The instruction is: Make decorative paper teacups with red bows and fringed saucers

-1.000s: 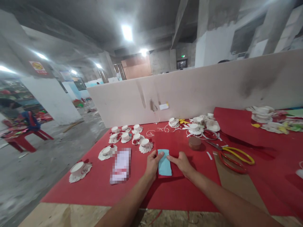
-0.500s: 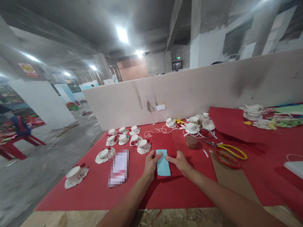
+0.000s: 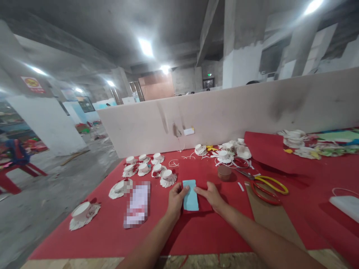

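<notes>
A small light-blue piece of paper (image 3: 190, 200) is held between my two hands, low over the red tabletop. My left hand (image 3: 175, 200) grips its left edge, thumb laid on top. From the other side my right hand (image 3: 213, 196) pinches the right edge, its thumb also on the upper face. The fingers under the paper are hidden. Beyond my right hand sits a round brown lump or disc (image 3: 224, 173). Scissors (image 3: 267, 188) with one yellow and one red handle lie to the right.
Several white cups on frilly bases (image 3: 167, 176) stand at the left, near a pixelated pale packet (image 3: 137, 205). A brown board (image 3: 273, 216) lies at right. White trimmings (image 3: 224, 155) and a red sheet (image 3: 263, 147) lie towards the pale partition (image 3: 224, 108) behind the table.
The whole view has shifted slightly, with the table sitting a little lower and further left. Both hands keep the same hold on the blue paper.
</notes>
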Available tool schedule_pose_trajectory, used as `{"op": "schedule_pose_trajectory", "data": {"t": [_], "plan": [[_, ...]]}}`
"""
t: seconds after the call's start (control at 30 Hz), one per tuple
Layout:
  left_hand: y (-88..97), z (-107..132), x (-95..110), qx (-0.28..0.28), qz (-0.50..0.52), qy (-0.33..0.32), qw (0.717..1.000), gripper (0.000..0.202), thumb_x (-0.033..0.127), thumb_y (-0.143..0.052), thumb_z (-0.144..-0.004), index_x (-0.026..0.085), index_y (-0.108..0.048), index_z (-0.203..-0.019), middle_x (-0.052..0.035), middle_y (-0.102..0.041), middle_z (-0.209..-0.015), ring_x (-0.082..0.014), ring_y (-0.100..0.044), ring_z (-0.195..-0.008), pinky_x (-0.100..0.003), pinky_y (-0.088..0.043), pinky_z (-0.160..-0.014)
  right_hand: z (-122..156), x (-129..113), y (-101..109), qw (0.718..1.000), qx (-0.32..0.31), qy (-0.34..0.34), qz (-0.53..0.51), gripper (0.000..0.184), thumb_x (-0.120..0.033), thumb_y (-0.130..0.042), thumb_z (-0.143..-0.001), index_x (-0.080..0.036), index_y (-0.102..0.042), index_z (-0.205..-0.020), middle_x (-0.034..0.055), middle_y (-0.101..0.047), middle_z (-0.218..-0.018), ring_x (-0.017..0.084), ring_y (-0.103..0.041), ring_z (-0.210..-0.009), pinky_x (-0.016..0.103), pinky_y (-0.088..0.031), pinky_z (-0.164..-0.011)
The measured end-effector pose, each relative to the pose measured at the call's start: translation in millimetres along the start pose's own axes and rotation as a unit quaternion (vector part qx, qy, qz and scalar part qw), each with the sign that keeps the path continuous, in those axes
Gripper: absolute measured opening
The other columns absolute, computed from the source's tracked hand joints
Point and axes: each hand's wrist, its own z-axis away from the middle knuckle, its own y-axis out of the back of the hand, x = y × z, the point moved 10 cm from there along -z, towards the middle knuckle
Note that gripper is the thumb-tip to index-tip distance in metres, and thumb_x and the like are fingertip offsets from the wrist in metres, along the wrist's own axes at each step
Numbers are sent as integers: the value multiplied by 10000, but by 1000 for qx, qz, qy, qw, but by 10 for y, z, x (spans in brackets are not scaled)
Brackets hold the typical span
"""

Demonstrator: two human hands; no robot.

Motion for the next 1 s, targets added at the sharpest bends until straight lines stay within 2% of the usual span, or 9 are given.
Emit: {"op": "schedule_pose_trajectory", "data": {"t": [0.1,0.23,0.3,0.43,0.53,0.67,0.8,0.9,1.0], "plan": [[-13,-4,10,-11,4,-11,1000,293,356,-738,-652,137,-622,-808,-19,-652,-731,-120,-565,-590,-231,-457,-564,1,10,-26,1000,-12,-11,-2,494,-480,-776,-567,-114,-694,-888,90,-723,-781,257,-661,-709,413,-519,-714],[51,-22,-47,7,6,-1,1000,291,371,-746,-635,132,-608,-727,-3,-624,-650,-106,-538,-522,-218,-435,-513,3,-25,-67,998,-30,2,-47,502,-499,-755,-593,-124,-694,-922,87,-724,-806,258,-665,-724,429,-509,-744],[66,-27,-61,11,5,0,1000,297,371,-744,-638,136,-626,-774,-11,-642,-682,-118,-560,-541,-228,-449,-526,-3,-29,-58,999,-27,12,-38,490,-473,-768,-587,-132,-688,-930,82,-724,-839,251,-662,-749,420,-505,-766],[-36,-18,-59,-32,17,2,999,333,354,-732,-661,147,-652,-908,-46,-689,-816,-162,-623,-656,-275,-500,-623,-7,8,-23,1000,-8,4,-1,455,-471,-769,-581,-121,-687,-859,86,-723,-792,262,-659,-737,414,-517,-723],[-32,-5,-38,-19,25,5,999,393,366,-746,-635,141,-658,-945,-73,-704,-870,-182,-642,-679,-295,-514,-649,5,-11,-28,1000,-5,-1,-17,486,-489,-756,-590,-129,-674,-906,89,-724,-845,271,-665,-771,409,-524,-716],[-24,9,-13,-11,18,17,1000,453,385,-773,-586,136,-661,-947,-67,-705,-809,-186,-638,-632,-287,-511,-596,12,-58,-63,1000,-19,8,-15,516,-486,-778,-557,-143,-674,-929,87,-723,-893,279,-665,-811,413,-521,-739],[-32,-3,-17,-19,20,22,999,374,400,-767,-599,140,-664,-847,-37,-691,-726,-160,-617,-591,-257,-493,-571,7,-39,-82,999,-29,4,-17,488,-511,-754,-584,-124,-690,-874,86,-723,-789,280,-667,-756,419,-521,-712],[13,-18,-43,-3,12,26,1000,342,403,-763,-606,131,-653,-783,-24,-667,-647,-142,-591,-533,-244,-479,-528,16,-33,-86,999,-32,3,-29,475,-471,-768,-588,-132,-681,-909,78,-722,-817,267,-663,-772,404,-521,-724],[4,-18,-60,-9,-4,35,999,370,390,-769,-600,124,-664,-835,-56,-691,-718,-165,-616,-577,-269,-504,-558,20,-58,-111,999,-46,17,-23,473,-427,-791,-572,-146,-679,-935,69,-720,-862,256,-659,-794,392,-520,-741]]}}
